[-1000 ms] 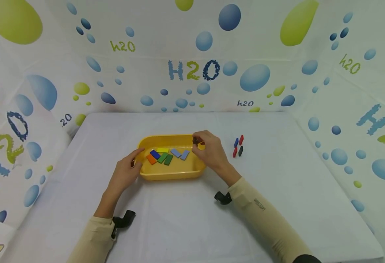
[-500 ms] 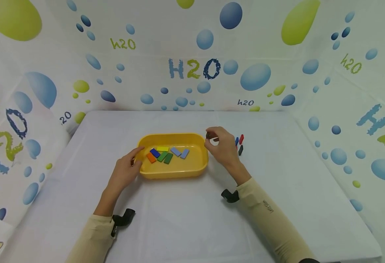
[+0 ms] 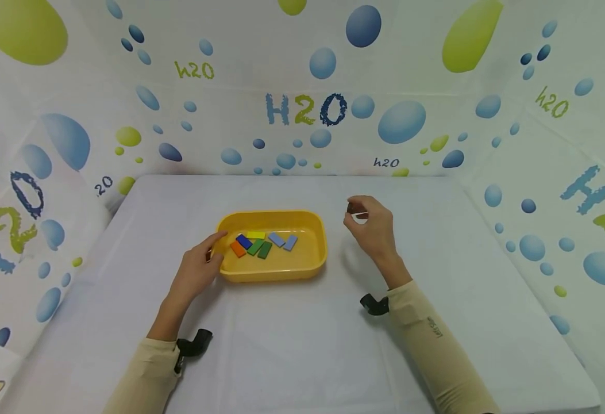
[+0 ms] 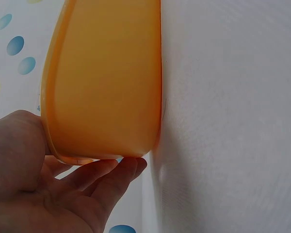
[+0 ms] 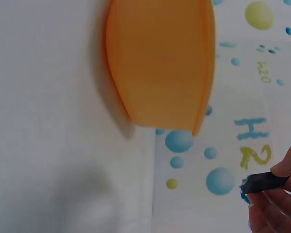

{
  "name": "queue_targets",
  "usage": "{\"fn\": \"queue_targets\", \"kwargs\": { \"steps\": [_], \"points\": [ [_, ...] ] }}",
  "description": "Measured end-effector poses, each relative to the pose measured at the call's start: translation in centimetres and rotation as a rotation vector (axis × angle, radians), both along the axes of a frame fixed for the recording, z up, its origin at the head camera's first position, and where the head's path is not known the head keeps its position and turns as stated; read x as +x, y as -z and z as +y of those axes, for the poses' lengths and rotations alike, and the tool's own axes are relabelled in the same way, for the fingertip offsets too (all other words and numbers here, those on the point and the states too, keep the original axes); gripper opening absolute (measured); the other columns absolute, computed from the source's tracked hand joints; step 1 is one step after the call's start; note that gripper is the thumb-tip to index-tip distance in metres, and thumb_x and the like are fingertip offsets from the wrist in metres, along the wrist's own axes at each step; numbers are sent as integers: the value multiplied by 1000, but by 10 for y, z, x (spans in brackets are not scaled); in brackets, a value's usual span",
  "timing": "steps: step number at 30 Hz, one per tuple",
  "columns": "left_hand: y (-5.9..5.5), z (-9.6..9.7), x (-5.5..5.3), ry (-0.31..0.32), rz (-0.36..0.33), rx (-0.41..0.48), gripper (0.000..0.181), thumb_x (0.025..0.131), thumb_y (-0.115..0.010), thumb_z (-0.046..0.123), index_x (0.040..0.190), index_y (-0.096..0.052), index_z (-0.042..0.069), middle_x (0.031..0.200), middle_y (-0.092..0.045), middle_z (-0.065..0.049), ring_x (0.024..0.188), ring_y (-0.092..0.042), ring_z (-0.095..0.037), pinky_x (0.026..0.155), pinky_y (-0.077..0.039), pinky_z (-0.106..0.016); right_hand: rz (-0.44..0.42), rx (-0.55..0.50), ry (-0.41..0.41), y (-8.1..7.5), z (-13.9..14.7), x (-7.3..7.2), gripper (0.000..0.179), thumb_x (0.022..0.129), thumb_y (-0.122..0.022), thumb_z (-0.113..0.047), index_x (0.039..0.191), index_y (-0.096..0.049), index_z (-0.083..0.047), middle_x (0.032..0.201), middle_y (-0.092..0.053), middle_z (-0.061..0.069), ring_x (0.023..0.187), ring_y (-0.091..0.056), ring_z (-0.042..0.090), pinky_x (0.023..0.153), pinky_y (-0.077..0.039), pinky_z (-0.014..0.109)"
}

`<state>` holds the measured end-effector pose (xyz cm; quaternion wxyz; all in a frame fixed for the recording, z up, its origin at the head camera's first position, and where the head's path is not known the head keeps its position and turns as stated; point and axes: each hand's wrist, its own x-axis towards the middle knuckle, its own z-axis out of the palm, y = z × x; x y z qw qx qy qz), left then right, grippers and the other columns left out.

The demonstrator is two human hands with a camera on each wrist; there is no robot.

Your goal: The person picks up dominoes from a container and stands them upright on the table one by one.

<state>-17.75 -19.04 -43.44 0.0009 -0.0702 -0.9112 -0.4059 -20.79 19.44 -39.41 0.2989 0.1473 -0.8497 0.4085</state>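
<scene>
Pinching black block (image 5: 266, 182): right hand (image 3: 376, 231) | gripping yellow tray (image 3: 273, 276): left hand (image 3: 195, 272) | coloured tiles (image 3: 264, 250): head view only

Tray (image 3: 273, 276): plain yellow, more orange in wrist views. Inside: orange block (image 3: 237, 248), dark blue block (image 3: 243, 241), yellow block (image 3: 255, 234), two green blocks (image 3: 255, 247), two pale blue blocks (image 3: 276, 239). Held block (image 5: 266, 182): black. Table cover (image 3: 292, 345): plain white. Backdrop (image 3: 240, 86): white, with blue and lime-green bubble spots; big H2O lettering (image 3: 304, 109) in light blue, lime, navy. Sleeves (image 3: 431, 351): beige.
</scene>
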Motion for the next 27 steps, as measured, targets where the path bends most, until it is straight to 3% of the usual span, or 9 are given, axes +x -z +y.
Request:
{"fn": "queue_targets", "kwargs": {
  "steps": [8,14,27],
  "points": [
    [1,0,-1,-4,-22,-3,54,102,-48,8,156,-46,6,152,-47,-30,98,-56,-35,75,-50,-40,-7,-48,74,-3,22,-8,28,86,-73,4,113,-73,2,100,-74,13,89,-73,28,76,-59,45],
    [0,1,0,-5,-26,0,54,102,-47,8,157,-46,7,155,-44,-28,110,-55,-38,92,-52,-51,-26,-40,115,-2,34,-11,26,88,-73,2,114,-73,2,102,-74,14,92,-72,28,79,-59,46],
    [-1,2,0,-9,-28,-13,54,103,-47,9,156,-46,6,153,-45,-30,108,-56,-38,89,-52,-49,-114,-52,201,6,62,-17,27,90,-72,1,117,-72,3,107,-74,16,98,-71,30,86,-58,43]
  ]
}}
